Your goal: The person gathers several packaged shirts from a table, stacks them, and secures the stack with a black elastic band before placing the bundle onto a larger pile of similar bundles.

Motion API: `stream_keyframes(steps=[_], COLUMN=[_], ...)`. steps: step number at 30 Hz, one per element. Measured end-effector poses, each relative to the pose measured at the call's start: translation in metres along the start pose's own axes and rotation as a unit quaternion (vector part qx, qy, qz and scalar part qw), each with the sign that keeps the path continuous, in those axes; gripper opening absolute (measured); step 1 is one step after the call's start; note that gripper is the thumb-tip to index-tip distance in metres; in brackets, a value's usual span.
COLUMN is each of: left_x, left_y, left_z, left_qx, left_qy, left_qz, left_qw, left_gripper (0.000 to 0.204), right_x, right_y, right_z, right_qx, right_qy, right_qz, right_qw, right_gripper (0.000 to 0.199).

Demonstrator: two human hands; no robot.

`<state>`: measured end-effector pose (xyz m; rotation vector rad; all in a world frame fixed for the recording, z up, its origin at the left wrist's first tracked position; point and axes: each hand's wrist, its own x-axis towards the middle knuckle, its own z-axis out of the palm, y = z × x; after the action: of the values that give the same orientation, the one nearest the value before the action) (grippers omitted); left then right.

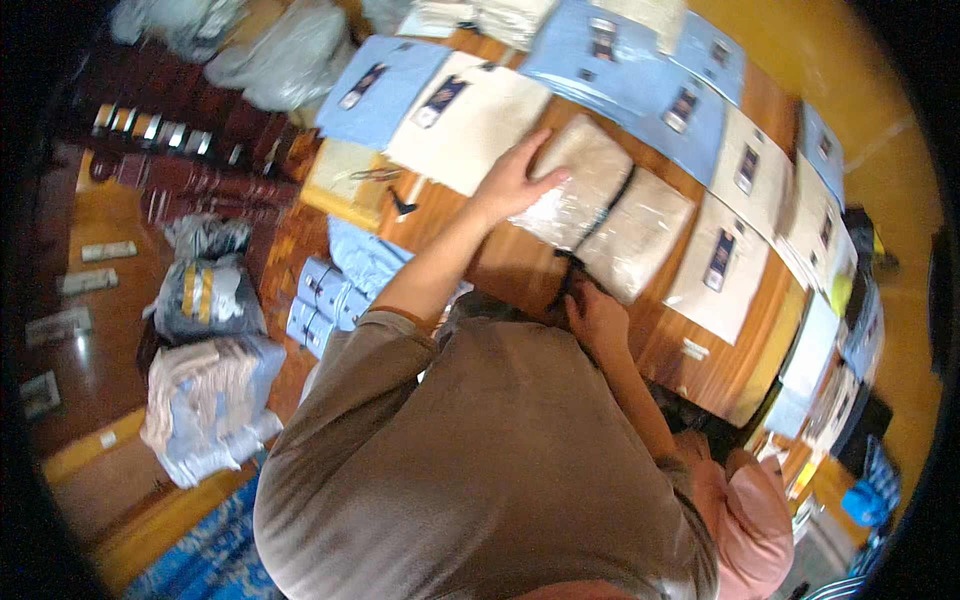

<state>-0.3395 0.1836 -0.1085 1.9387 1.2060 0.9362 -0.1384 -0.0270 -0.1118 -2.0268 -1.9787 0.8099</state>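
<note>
On the wooden table [510, 255] in front of me lies a beige bundle [652, 225] in shiny clear plastic, perhaps folded cloth. A black strap [612, 203] runs across its middle, with a knot or loop at the near edge. My left hand [518, 184] rests along the bundle's left side, thumb and fingers apart. At the near edge, my right hand [598, 318] is closed on the strap's dark end; its fingertips are partly hidden.
Blue packets [625, 75] and cream packets [465, 120] with dark labels cover the table's far and right sides. Scissors [375, 174] lie at the left. Strapped blue bundles [325, 290] and bagged stacks [210, 400] stand lower left. A person in a pink sleeve [745, 510] is at my right.
</note>
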Motion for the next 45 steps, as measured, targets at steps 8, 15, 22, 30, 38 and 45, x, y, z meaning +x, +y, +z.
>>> stream_keyframes(steps=[8,15,22,30,38,45], left_x=[-0.104,-0.101,-0.120,-0.140,-0.145,-0.144], left_y=[-0.119,-0.167,-0.108,0.054,0.064,0.055], left_z=[-0.185,-0.245,-0.206,-0.031,0.026,0.067], left_qx=[0.224,0.323,0.116,-0.111,0.064,0.065], left_qy=[0.186,-0.016,0.118,-0.130,-0.112,-0.058], left_qz=[-0.056,0.002,-0.075,-0.021,0.021,-0.163], left_qw=[0.955,0.946,0.983,0.985,0.991,0.983], left_gripper=[0.025,0.029,0.021,0.020,0.032,0.048], right_x=[-0.004,-0.020,-0.023,-0.005,-0.024,-0.019], right_y=[-0.037,-0.049,-0.068,-0.083,0.015,0.063], right_z=[0.037,0.022,-0.020,0.016,0.017,0.033], right_qx=[0.016,0.013,0.091,0.625,0.603,0.409], right_qy=[0.064,0.091,-0.003,-0.073,0.024,-0.078], right_qz=[0.074,0.101,0.122,0.078,0.176,0.046], right_qw=[0.995,0.991,0.988,0.773,0.778,0.908], right_gripper=[0.019,0.023,0.037,0.055,0.036,0.027])
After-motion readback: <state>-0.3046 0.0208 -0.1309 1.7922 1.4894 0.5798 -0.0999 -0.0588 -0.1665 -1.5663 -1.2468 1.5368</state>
